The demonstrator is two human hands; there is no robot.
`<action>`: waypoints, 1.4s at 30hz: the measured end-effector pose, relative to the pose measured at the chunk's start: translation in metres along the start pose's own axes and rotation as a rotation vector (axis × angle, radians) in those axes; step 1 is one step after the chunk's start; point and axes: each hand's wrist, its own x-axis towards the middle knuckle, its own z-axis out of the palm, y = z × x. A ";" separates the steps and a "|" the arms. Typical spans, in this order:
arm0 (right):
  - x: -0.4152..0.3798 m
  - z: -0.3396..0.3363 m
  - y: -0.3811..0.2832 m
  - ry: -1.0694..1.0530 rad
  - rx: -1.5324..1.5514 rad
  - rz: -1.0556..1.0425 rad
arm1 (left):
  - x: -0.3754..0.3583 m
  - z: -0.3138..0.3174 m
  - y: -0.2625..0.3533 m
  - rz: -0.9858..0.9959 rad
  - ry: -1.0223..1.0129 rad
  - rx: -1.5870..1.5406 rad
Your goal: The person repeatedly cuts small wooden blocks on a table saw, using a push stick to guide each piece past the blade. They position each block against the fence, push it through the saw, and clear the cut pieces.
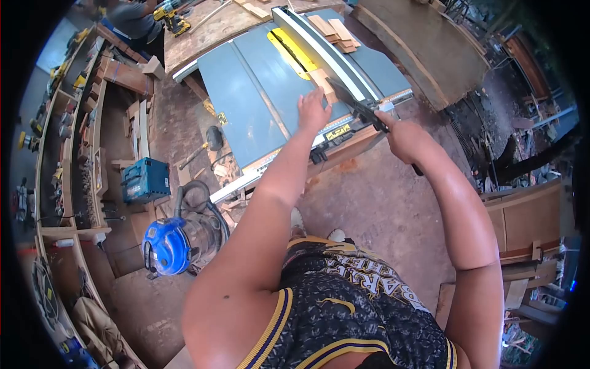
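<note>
A small light-brown wooden board (323, 85) lies on the grey table saw (246, 92), beside the fence and just in front of the yellow blade insert (283, 49). My left hand (314, 111) is over the saw's front part, fingers partly stretched out and apart, fingertips right at the board's left edge. My right hand (402, 136) is wrapped round the handle of a black push stick (362, 109). The far end of the stick reaches the board's right side, between it and the long fence (329, 52).
Cut wood pieces (335, 32) lie beyond the fence. A yellow drill (173, 22) rests on the workbench (203, 37), near another person (126, 21). Left on the floor stand a blue shop vacuum (167, 246) and a teal toolbox (146, 180), with tool shelves (92, 135) behind.
</note>
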 end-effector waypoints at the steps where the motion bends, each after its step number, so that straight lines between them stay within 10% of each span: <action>1: 0.001 0.000 0.004 -0.006 0.029 0.001 | 0.000 0.002 -0.001 -0.005 -0.007 0.005; 9: -0.003 -0.010 0.000 -0.111 0.172 0.087 | -0.107 0.007 0.034 0.160 0.325 -0.338; 13: -0.002 -0.008 -0.004 -0.119 0.085 0.050 | -0.192 0.098 -0.031 -0.237 0.112 -0.653; 15: -0.004 -0.006 -0.006 -0.083 0.127 0.058 | -0.186 0.106 -0.054 -1.013 0.475 -1.342; 24: -0.008 -0.014 -0.022 -0.139 0.088 0.122 | -0.139 0.105 -0.100 -1.217 0.872 -1.951; 29: -0.004 -0.023 -0.036 -0.218 0.043 0.212 | -0.148 0.118 -0.105 -1.115 0.862 -2.029; 34: 0.004 -0.031 -0.051 -0.181 0.071 0.212 | -0.175 0.124 -0.134 -1.320 0.312 -1.543; 42: 0.045 -0.035 -0.059 -0.134 0.030 0.147 | -0.165 0.127 -0.152 -1.433 0.528 -1.795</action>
